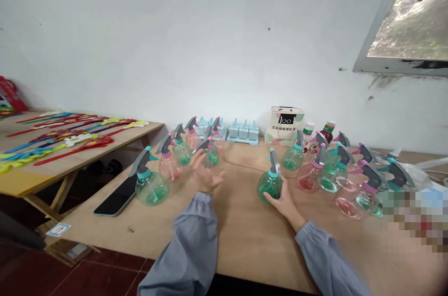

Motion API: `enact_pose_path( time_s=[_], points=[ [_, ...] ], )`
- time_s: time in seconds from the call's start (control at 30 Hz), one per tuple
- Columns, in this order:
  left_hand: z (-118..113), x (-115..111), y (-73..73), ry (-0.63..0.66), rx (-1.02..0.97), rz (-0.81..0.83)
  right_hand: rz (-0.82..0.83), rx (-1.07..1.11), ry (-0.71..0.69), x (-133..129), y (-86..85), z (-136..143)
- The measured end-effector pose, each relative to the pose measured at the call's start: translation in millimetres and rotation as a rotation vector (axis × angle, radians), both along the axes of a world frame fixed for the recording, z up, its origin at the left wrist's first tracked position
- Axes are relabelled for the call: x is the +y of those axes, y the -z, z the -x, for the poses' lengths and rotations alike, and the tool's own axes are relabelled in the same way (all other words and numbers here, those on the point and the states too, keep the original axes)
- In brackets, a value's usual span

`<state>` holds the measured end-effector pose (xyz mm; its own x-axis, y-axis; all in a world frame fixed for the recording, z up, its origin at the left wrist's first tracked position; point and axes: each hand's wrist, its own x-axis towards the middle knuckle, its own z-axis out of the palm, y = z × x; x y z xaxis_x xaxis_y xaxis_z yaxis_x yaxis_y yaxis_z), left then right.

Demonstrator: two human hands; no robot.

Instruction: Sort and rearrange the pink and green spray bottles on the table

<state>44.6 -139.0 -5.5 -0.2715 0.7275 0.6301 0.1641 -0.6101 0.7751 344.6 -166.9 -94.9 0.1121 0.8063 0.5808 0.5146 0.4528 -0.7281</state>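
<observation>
- Right hand (283,200) clasps the round belly of a green trigger spray bottle (267,187), thumb in front, probably because the bulge gives good purchase
- Left hand (206,176) has its fingers spread, holding nothing visible, beside the left spray bottles (152,188)
- The clasped bottle is mid-table, between these and the right spray bottles (308,179), perhaps for elbow room
- Ice-pop moulds (244,133) sit near the wall, seemingly out of reach's way

Green spray bottle (266,185) — upright at the bench (241,226)
Round, see-through body; turquoise collar; grey trigger head — turquoise at its tip
</observation>
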Motion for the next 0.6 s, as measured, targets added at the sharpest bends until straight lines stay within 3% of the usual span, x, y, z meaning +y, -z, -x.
enact_pose_path(
  time_s=[0.07, 0.17, 0.23, 0.33, 0.4, 0.5, 0.6],
  points=[
    [-38, -11, -3.5, 0.117, 0.139, -0.127, -0.006, -0.038, -0.038, -4, 3.0, 10],
    [-85, -23, -1.1, 0.386, 0.197, -0.041, -0.014, -0.098, -0.097, -10, 10.3, 29],
    [-101, -25, 4.9, 0.465, 0.161, 0.057, -0.037, -0.168, -0.131, -13, 12.9, 37],
    [-100, -17, 12.4, 0.487, 0.069, 0.149, -0.17, -0.263, -0.134, -15, 5.4, 31],
    [-91, -9, 12.1, 0.454, -0.035, 0.174, -0.321, -0.241, 0.041, -16, -7.9, 9],
    [-74, 1, 4.6, 0.437, -0.174, 0.205, -0.506, -0.133, 0.515, -20, -31.3, -42],
    [-63, 3, -3.7, 0.517, -0.268, 0.287, -0.489, -0.086, 0.778, -22, -46.2, -90]
  ],
)
